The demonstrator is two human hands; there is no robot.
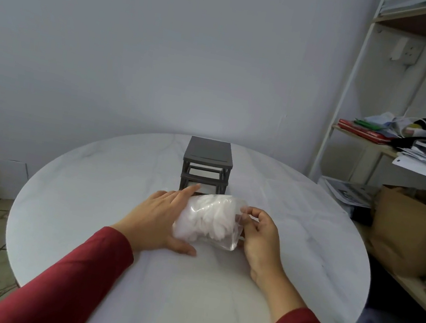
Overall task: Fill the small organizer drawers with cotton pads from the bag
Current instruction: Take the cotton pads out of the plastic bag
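Note:
A clear plastic bag of white cotton pads (208, 220) lies on the round white table (93, 170), just in front of a small dark grey organizer with drawers (206, 167). My left hand (160, 220) cups the bag's left side with straight fingers, the thumb flat on the table. My right hand (259, 233) pinches the bag's right end between thumb and curled fingers. The organizer's lower front is partly hidden behind the bag and my fingers.
A white shelf unit (355, 100) stands at the right with papers, books and cloth on it. A brown paper bag (407, 231) sits on its lower shelf beside the table's edge. A tiled floor shows at the lower left.

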